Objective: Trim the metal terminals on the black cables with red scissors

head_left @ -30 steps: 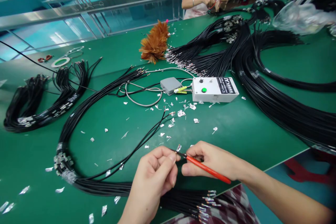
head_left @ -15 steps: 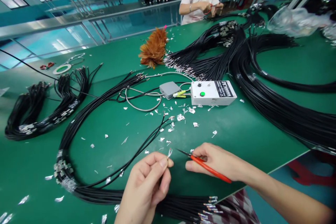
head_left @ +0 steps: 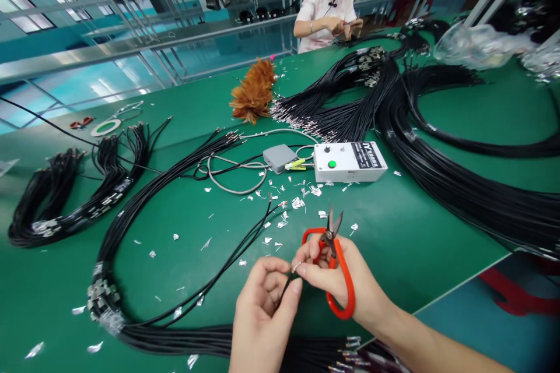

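Observation:
Between the thumb and fingers of my left hand (head_left: 262, 315) is a black cable (head_left: 287, 285), close to its stripped end. My right hand (head_left: 356, 271) has red-handled scissors (head_left: 349, 288) hooked over its fingers, blades parted and pointing up and away. With its thumb and index finger it also pinches the cable's pale, shiny tip, right beside my left fingertips. Under my left wrist passes a bundle of black cables (head_left: 175, 339), whose stripped ends lie at the table's front edge. Two loose cable ends (head_left: 249, 237) from this bundle lie just beyond my hands.
A white control box (head_left: 350, 170) with a green button stands beyond my hands, beside a grey box (head_left: 279, 158). Foil scraps (head_left: 298, 203) litter the green table. Large cable bundles (head_left: 464, 186) fill the right. A feather duster (head_left: 251, 93) lies farther back, and a co-worker (head_left: 326, 20) works across the table.
My right hand has moved left to the cable tip and now pinches it. The scissors have swung from pointing left to pointing up, with blades apart. My left hand has shifted slightly right.

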Motion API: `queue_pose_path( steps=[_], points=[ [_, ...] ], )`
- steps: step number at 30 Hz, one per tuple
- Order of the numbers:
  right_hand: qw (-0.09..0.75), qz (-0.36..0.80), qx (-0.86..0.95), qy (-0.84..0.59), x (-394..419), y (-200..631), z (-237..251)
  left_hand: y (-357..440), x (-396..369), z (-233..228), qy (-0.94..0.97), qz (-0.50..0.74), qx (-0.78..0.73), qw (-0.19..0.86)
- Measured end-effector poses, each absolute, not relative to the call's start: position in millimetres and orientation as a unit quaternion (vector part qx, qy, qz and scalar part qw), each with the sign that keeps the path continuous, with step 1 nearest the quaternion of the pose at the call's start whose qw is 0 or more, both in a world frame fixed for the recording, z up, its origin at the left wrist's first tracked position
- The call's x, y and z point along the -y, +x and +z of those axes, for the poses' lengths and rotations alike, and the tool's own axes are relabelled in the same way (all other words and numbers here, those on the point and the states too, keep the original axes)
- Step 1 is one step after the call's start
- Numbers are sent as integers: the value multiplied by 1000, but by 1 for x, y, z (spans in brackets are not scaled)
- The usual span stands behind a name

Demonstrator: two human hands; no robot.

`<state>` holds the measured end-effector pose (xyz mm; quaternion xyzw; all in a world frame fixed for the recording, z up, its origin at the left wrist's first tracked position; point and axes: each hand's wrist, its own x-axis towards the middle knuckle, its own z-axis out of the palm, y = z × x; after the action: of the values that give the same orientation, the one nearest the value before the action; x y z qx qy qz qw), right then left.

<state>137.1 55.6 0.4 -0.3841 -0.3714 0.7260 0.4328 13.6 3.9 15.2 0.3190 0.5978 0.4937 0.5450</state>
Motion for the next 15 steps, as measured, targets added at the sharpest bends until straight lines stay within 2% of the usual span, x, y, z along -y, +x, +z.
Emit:
queue_pose_path(
  steps=[3,7,9,12,15],
  points=[
    [442,721,377,-377,-55,138,1,10,-5,14,330,490,-599,540],
    [432,725,402,-354,-50,137,2,-11,-11,11,275,357,-480,753],
    [430,699,454,-346,-49,136,2,-21,-14,7,242,311,-413,821],
    [435,584,560,-394,-57,141,-2,-28,-16,4,227,298,-397,838],
    [377,419,640,-522,-71,152,-10,-23,-14,9,230,317,-415,821]
  ],
)
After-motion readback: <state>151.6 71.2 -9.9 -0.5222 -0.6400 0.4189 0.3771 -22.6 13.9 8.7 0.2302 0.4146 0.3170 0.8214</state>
